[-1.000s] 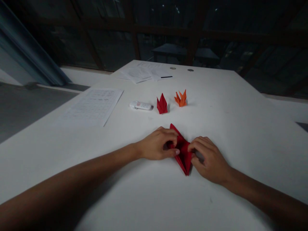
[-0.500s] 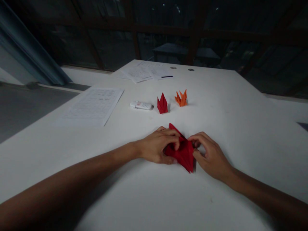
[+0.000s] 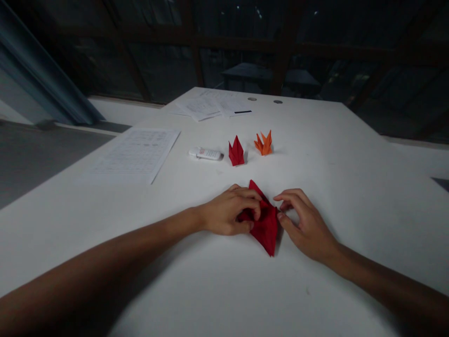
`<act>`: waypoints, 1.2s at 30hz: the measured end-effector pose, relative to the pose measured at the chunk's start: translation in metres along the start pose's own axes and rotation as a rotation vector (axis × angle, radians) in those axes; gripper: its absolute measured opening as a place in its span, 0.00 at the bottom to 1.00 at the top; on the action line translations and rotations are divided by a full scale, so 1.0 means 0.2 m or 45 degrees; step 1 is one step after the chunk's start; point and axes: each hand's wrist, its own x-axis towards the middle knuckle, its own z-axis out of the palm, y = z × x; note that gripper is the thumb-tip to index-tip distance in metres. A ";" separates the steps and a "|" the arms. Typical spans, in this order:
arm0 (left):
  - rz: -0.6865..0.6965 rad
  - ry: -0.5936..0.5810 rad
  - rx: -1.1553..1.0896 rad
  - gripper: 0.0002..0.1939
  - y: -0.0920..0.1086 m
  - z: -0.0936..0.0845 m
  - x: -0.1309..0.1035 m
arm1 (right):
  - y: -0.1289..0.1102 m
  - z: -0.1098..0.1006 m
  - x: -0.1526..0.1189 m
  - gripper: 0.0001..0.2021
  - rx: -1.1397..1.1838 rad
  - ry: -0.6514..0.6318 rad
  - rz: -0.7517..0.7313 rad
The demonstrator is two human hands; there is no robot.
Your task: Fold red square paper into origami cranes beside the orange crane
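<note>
A sheet of red origami paper (image 3: 265, 227), partly folded, lies on the white table in front of me with pointed corners at its far and near ends. My left hand (image 3: 233, 210) grips its left side, thumb near the lower edge and fingers curled over the top, covering that part. Beside the paper's right edge is my right hand (image 3: 303, 222), thumb and fingers apart with a gap between them. The right thumb tip is very close to the paper's right corner; I cannot tell whether it touches.
Beyond my hands stand a red folded paper figure (image 3: 236, 151) and an orange folded paper figure (image 3: 264, 143). A white glue-tape dispenser (image 3: 206, 153) lies to their left. Printed sheets (image 3: 136, 152) rest at the left, with more papers (image 3: 206, 105) at the far end.
My right fingers have opened and come off the red paper's right edge. The paper's near corner has shifted slightly left, while my left hand keeps hold of it.
</note>
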 end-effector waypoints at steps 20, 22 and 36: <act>-0.002 -0.023 0.037 0.07 0.00 0.00 0.01 | -0.01 0.00 0.01 0.13 -0.100 -0.042 -0.125; 0.007 -0.032 0.029 0.08 0.00 0.00 0.01 | -0.01 0.00 0.01 0.11 -0.105 -0.065 -0.117; -0.341 0.208 -0.046 0.19 0.02 0.06 0.05 | 0.01 0.01 0.01 0.05 -0.088 0.007 0.244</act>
